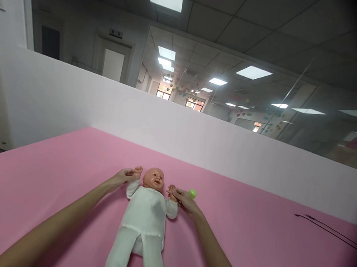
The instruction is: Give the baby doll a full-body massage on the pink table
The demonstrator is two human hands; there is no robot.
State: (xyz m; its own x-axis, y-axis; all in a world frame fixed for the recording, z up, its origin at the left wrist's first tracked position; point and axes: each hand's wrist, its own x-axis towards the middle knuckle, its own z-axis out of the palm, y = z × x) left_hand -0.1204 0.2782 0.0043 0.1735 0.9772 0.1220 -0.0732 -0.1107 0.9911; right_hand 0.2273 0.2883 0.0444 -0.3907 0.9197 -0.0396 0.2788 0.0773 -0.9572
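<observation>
The doll (144, 211) lies on its back on the pink surface (54, 167), at the lower center of the frame. Its head points toward the middle of the frame, and its legs run out past the bottom edge. It is dressed in a white top and white trousers. Both of its arms are bent, with its hands raised on either side of the head.

The left hand (126, 176) enters on a forearm from the lower left corner. Its fingers are closed on the doll at the wrist of the raised arm on the left side of the frame. The right hand (186, 200) enters on a forearm from the lower right of center. Its thumb and fingers are closed on the doll's other hand, to the right of the head.

A green ball (192, 193) is located just beyond the right hand, which overlaps its lower edge in this view. Contact between the two cannot be determined. A thin black cord (329, 231) lies on the pink surface at the lower right, well apart from both hands, and extends to the right edge of the frame.

A low white wall (179, 123) stands behind the pink surface and slopes down from left to right. Above it, glass shows bright ceiling lights (254, 72). A door (113, 65) is visible at the upper left, below a small sign (116, 33).
</observation>
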